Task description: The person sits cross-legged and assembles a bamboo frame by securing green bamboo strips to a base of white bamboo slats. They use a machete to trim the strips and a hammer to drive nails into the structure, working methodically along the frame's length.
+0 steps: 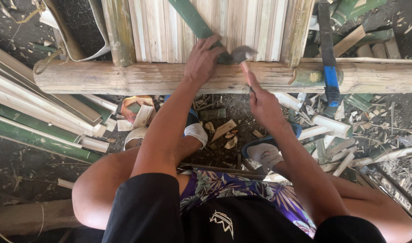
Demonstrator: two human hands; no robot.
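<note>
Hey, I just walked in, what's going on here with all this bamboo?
A person is squatting over a thick bamboo pole that lies crosswise on the ground. Their left hand presses a green bamboo strip against a panel of pale split bamboo slats. Their right hand grips a hammer by the handle, its head right beside the left hand's fingers. Bamboo offcuts and chips litter the ground around their sandals, and a blue-handled tool rests across the pole to the right.
</note>
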